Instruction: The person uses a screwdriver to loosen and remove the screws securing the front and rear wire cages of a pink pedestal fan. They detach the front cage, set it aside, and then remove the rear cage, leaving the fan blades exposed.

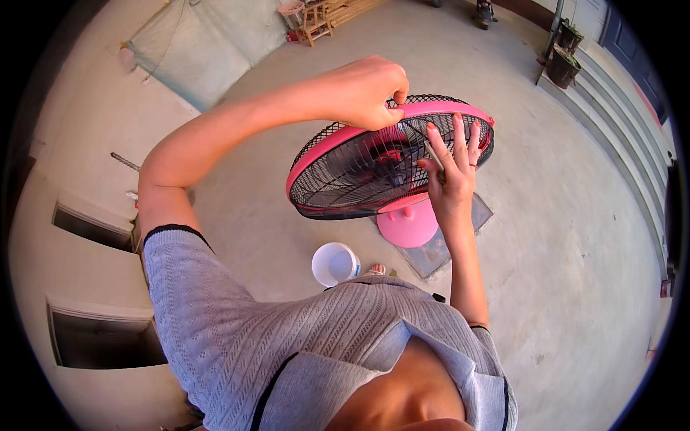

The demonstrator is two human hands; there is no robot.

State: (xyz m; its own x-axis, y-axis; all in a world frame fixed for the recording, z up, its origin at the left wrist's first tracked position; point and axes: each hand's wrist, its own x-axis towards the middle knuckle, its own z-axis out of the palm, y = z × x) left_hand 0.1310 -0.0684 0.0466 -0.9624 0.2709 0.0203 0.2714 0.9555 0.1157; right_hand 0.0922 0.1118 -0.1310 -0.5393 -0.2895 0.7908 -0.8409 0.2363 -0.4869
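Note:
A pink pedestal fan (407,225) stands in front of me, its round head tilted, with a black wire grille (345,176) and a pink rim band (316,152). My left hand (372,92) reaches over the top of the head, its fingers curled and closed at the rim band. On the grille's front side, my right hand (454,169) has several fingers stretched up against the wires and band. A thin greyish rod (434,155) lies between its thumb and fingers; its kind is unclear. The blades show dimly behind the grille.
A white bucket (336,264) stands on the floor near my foot (376,270). The fan's base rests by a dark square slab (431,257). Steps (611,115) with potted plants (563,66) lie at the right. A wooden stool (314,25) is at the back.

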